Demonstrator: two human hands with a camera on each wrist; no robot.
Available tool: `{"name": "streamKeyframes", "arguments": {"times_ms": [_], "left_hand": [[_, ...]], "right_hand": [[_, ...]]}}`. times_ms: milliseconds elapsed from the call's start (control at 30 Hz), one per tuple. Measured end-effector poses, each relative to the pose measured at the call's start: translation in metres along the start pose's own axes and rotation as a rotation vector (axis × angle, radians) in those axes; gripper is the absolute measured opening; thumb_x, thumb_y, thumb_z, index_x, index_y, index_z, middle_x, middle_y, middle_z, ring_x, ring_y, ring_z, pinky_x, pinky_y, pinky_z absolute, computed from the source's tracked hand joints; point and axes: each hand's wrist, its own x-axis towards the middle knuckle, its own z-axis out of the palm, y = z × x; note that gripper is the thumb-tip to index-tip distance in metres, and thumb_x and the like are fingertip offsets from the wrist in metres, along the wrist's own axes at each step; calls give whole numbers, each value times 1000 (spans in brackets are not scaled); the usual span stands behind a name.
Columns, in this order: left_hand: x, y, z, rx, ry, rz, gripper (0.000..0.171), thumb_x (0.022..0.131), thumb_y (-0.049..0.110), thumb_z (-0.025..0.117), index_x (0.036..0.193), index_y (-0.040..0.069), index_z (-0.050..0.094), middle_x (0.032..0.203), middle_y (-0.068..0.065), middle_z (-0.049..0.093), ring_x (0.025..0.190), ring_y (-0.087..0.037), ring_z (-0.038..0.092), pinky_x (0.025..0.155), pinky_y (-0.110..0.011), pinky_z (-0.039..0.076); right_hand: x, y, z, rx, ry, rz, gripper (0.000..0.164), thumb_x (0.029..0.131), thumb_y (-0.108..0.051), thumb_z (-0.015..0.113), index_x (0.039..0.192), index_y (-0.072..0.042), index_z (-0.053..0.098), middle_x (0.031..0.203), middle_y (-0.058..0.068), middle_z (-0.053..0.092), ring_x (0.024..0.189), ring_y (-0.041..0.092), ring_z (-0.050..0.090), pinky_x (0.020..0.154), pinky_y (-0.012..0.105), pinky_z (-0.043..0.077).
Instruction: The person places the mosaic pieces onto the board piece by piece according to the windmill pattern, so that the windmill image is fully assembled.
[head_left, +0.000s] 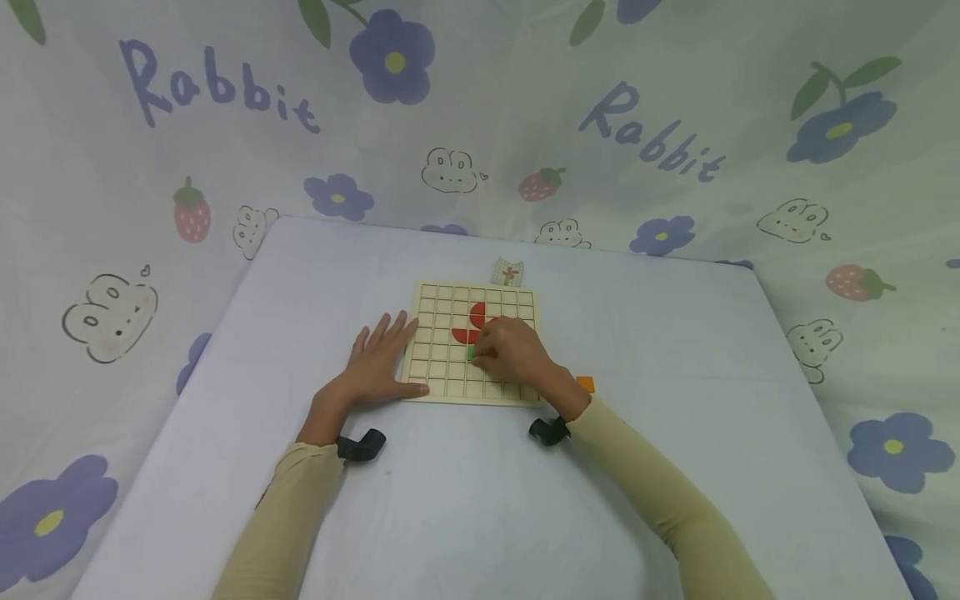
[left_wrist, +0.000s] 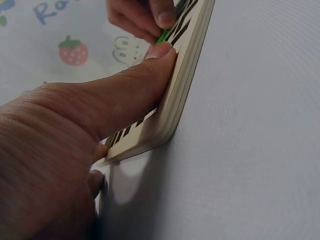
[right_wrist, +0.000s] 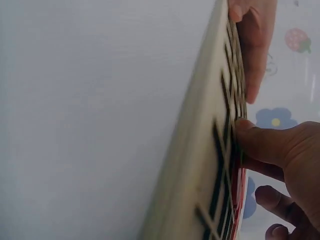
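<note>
A pale wooden grid board [head_left: 437, 367] lies flat on the table. Along its left edge rests my left hand [head_left: 373, 364], fingers spread and thumb over the near left corner; in the left wrist view the thumb presses on the board's rim. My right hand [head_left: 516, 350] is over the middle of the grid, pinching a small green piece [head_left: 472, 353] between thumb and forefinger at the board's surface. Red rounded pieces [head_left: 477, 315] sit in cells just beyond, one partly hidden behind the right hand. The green piece is mostly covered by the fingers.
Behind the board stands a small patterned card [head_left: 508, 272] with a red figure. An orange piece [head_left: 585, 384] lies on the white table [head_left: 675, 333], close to my right wrist. A printed cloth [head_left: 480, 117] hangs behind the table.
</note>
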Motion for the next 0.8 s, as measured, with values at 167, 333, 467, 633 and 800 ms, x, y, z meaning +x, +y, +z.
{"name": "streamKeyframes", "arguments": {"times_ms": [167, 333, 467, 633, 800], "left_hand": [[0, 0, -2, 9, 13, 0, 119, 74, 60, 78, 159, 10, 11, 164, -14, 2, 148, -34, -7, 114, -57, -7], [-1, 0, -1, 16, 14, -5, 119, 74, 60, 78, 159, 9, 13, 163, -15, 4, 148, -34, -6, 115, -57, -6], [-1, 1, -1, 15, 9, -6, 119, 74, 61, 78, 159, 10, 12, 164, -14, 3, 149, -33, -7, 115, -56, -7], [0, 0, 0, 24, 16, 0, 118, 74, 60, 77, 159, 9, 12, 164, -15, 3, 148, -34, -7, 114, -57, -7], [0, -1, 2, 20, 19, 8, 119, 74, 61, 77, 159, 9, 13, 164, -15, 3, 148, -35, -6, 114, -57, -6]], "right_hand": [[-4, 1, 2, -37, 54, -68, 4, 82, -12, 81, 86, -14, 81, 89, -5, 72, 81, 16, 57, 67, 28, 46], [-11, 4, 0, -63, 68, -58, 5, 84, -11, 78, 86, -15, 81, 98, -3, 72, 82, 17, 55, 69, 27, 42], [-23, 11, -8, -51, 61, 29, 5, 82, -15, 82, 87, -14, 81, 99, -2, 70, 85, 17, 56, 73, 29, 45], [-47, 23, -20, -55, 20, 173, 9, 83, -21, 82, 89, -15, 80, 101, -2, 69, 89, 18, 57, 77, 32, 48], [-72, 37, -34, -45, -55, 284, 6, 84, -22, 79, 89, -18, 79, 101, -3, 69, 96, 18, 59, 86, 37, 49]]}}
